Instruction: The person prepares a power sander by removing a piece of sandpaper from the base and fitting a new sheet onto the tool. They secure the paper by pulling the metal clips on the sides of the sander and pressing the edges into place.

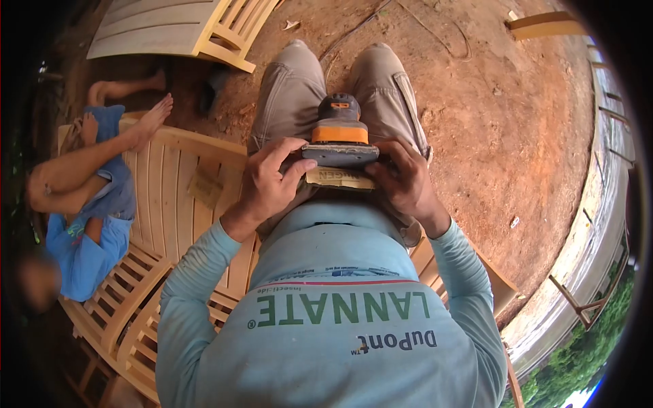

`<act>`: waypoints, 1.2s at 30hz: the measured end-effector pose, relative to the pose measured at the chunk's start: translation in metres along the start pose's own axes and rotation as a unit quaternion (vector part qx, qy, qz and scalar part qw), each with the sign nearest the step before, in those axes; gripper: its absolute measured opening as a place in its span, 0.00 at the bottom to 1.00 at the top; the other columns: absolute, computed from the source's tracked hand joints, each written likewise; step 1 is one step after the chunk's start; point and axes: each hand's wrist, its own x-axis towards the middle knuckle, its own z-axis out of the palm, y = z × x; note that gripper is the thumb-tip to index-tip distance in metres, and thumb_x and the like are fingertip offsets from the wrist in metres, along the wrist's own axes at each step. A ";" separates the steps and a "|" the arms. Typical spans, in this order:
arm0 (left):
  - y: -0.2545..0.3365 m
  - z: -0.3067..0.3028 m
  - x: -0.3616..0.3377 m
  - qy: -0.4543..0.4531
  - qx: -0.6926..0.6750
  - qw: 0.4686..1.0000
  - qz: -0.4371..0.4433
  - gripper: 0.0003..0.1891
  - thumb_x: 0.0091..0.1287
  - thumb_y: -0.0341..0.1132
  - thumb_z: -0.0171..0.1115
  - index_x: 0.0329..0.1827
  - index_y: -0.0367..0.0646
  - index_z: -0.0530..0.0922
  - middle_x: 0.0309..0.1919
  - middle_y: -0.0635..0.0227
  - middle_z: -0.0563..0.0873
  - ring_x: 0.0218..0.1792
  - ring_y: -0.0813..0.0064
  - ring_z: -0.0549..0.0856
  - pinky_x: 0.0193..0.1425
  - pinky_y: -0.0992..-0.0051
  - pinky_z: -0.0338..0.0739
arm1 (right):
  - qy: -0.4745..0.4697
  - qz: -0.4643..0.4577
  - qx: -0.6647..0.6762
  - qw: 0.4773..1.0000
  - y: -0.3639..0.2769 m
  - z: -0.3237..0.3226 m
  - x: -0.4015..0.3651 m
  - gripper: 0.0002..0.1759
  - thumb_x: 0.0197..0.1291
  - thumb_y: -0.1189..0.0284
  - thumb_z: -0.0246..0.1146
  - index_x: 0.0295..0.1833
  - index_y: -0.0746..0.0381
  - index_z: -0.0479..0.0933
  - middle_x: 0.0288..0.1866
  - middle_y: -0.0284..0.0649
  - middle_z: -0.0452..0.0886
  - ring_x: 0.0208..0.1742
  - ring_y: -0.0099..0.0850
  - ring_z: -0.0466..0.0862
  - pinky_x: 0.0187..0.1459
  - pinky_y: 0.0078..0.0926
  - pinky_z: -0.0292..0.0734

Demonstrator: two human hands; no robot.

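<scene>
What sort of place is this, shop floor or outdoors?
Probably an outdoor furniture-making yard: bare red dirt ground, unfinished slatted wooden chairs, and an orange sander held on the lap by the left hand and right hand.

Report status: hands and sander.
Left hand and right hand grip sander base, on lap. Sandpaper under it. Another person to the left, apart.
</scene>
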 end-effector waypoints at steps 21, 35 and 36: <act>-0.012 0.010 0.000 0.009 -0.046 0.999 -0.023 0.11 0.77 0.28 0.79 0.57 0.35 0.88 0.46 0.57 0.95 0.44 0.64 0.96 0.50 0.67 0.91 | -0.024 0.326 0.350 0.878 0.003 -0.020 0.012 0.19 0.88 0.71 0.61 0.73 0.68 0.84 0.49 0.38 0.91 0.43 0.26 0.92 0.48 0.29 0.90; -0.002 -0.017 0.050 -0.167 -0.215 0.859 -0.434 0.30 0.83 0.67 0.69 0.43 0.45 0.86 0.28 0.76 0.82 0.19 0.87 0.75 0.19 0.79 0.63 | -0.162 0.436 0.110 0.879 -0.020 -0.033 0.076 0.35 0.87 0.39 0.63 0.50 0.64 0.88 0.34 0.34 0.84 0.28 0.23 0.83 0.29 0.27 0.79; -0.009 -0.020 0.049 -0.195 -0.237 0.823 -0.478 0.32 0.82 0.71 0.66 0.42 0.47 0.85 0.28 0.76 0.82 0.18 0.87 0.74 0.18 0.79 0.61 | -0.175 0.439 0.109 0.874 -0.023 -0.037 0.082 0.36 0.87 0.38 0.63 0.48 0.63 0.88 0.32 0.34 0.83 0.27 0.22 0.83 0.29 0.27 0.79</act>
